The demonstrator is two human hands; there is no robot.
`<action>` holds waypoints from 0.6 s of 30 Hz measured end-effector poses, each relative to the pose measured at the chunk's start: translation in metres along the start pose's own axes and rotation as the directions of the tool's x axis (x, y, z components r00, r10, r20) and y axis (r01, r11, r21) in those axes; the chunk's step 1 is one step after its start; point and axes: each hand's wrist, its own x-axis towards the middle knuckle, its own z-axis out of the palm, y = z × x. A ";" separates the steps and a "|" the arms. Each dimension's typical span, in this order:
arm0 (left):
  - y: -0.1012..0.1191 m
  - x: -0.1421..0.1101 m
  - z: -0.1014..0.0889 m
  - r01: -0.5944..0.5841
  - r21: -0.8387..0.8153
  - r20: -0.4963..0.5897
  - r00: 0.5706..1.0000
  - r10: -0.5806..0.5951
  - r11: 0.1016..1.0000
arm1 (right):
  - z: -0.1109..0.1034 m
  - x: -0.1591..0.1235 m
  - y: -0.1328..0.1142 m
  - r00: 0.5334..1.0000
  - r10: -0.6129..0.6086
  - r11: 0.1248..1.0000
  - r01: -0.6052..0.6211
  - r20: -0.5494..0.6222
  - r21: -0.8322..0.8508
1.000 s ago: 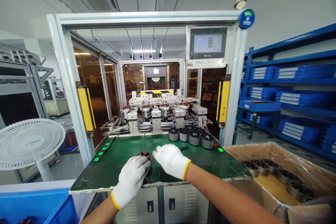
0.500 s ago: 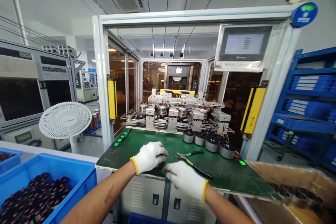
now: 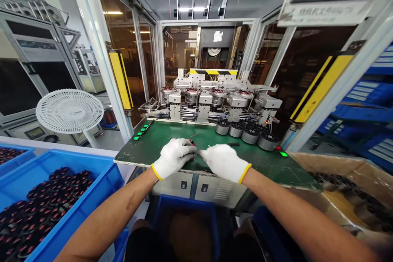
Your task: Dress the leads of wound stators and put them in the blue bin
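Note:
My left hand (image 3: pixel 175 155), in a white glove with a yellow cuff, is closed round a small wound stator (image 3: pixel 192 143). Only a dark edge with copper-red winding shows past its fingers. Close on the right, my right hand (image 3: pixel 222 160), gloved alike, has its fingertips pinched together near the stator; whatever is between them is too small to make out. Behind the right hand lie cutting pliers, mostly hidden, with one dark handle (image 3: pixel 233 144) showing on the green worktop (image 3: pixel 138 153).
Several grey stator cores (image 3: pixel 241 129) line the worktop's right rear. Behind stands a winding machine (image 3: pixel 204 100) carrying wound stators. A blue bin (image 3: pixel 104 176) of wound parts is at left, a cardboard box (image 3: pixel 334 168) at right, a white fan (image 3: pixel 70 110) at far left.
The view has tilted down and come closer to the worktop. My right hand has shifted up beside the left and now covers most of the pliers. The stator's edge has come into sight.

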 end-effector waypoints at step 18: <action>0.012 -0.011 0.021 0.064 0.149 -0.137 0.990 -0.044 0.987 | -0.016 -0.001 0.005 0.969 0.226 0.850 -0.145 -0.104 0.506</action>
